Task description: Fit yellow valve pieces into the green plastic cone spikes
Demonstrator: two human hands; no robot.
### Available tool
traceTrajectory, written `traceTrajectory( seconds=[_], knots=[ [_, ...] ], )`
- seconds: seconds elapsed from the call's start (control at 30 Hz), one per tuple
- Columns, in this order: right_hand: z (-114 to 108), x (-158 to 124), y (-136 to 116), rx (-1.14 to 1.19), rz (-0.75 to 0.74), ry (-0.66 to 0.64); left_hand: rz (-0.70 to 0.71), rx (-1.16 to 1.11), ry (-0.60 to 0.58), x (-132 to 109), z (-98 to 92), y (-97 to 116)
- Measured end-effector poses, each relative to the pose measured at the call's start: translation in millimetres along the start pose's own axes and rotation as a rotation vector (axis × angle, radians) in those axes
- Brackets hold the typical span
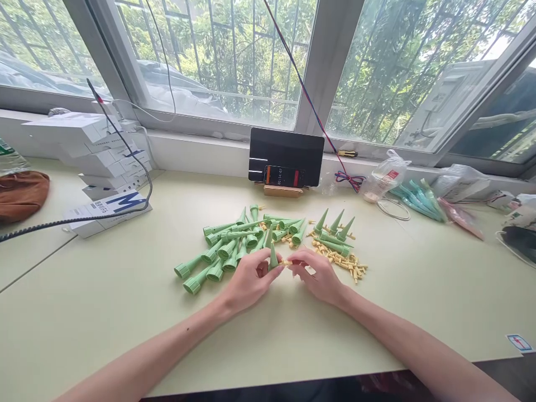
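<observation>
My left hand (251, 279) is closed around a small green cone (273, 258), point up. My right hand (320, 276) pinches a small yellow peg (286, 262) held against the cone's base. Both hands rest on the pale table (125, 301) just in front of a heap of long green spikes (226, 248). To the right of the heap stand and lie a few short green cones (335, 231). A scatter of yellow pegs (343, 261) lies beside my right hand.
A dark tablet (286, 153) with a phone (285, 176) on a wooden stand leans against the window sill. White boxes (100, 162) are stacked at left with a black cable (75, 219). Plastic bags with teal parts (414, 198) lie at right.
</observation>
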State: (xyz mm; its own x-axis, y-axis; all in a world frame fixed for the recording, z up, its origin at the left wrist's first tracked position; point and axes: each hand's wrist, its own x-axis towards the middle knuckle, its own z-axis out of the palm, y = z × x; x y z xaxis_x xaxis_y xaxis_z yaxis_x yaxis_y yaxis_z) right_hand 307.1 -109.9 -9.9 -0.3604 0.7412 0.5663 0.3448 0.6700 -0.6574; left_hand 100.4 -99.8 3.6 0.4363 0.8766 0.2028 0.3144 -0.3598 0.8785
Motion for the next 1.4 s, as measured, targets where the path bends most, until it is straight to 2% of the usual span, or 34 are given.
traceTrajectory(
  seconds=[0.87, 1.4],
  knots=[
    [-1.8, 2.6, -0.7, -0.031, 0.023, -0.006, 0.097, 0.074, 0.055, -0.2, 2.6, 1.1],
    [-2.3, 1.9, 2.0, -0.063, 0.076, -0.080, 0.118, 0.107, 0.045, -2.5, 4.1, 2.3]
  ],
)
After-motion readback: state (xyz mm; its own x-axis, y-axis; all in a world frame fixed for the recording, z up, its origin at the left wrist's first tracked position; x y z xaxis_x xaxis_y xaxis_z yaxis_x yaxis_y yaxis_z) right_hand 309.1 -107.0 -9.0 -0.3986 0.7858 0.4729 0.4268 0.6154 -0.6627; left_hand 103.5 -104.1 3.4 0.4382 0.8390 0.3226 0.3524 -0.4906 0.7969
